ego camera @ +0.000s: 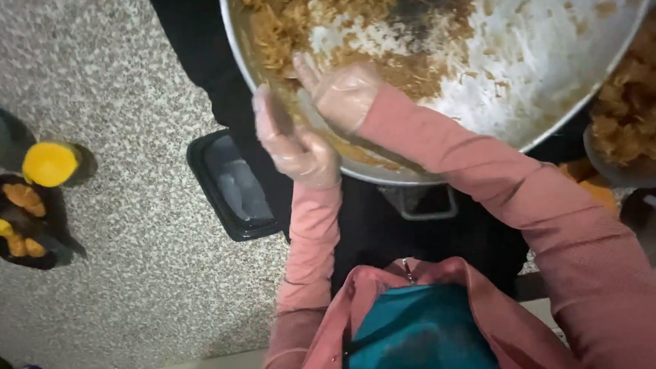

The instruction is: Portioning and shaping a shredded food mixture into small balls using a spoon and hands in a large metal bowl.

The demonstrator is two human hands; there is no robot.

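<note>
The rice (380, 32), brown noodle-like strands mixed with white grains, is spread inside a large round metal pan (564, 112) at the top of the view. The right hand (342, 94), covered by a clear glove, is laid open over the pan's near rim with fingers stretched toward the food; nothing is gripped. The left hand (292, 145), also gloved, is held just outside the rim, loosely cupped; whether anything lies in it cannot be told. Judged from this, the food is best gathered by small scoops drawn toward the rim, so that none is spilled over the edge. A black rectangular tray (231, 182), seemingly empty, is seen beside the left hand. A second bowl (634, 172) of brown strands is placed at the right.
</note>
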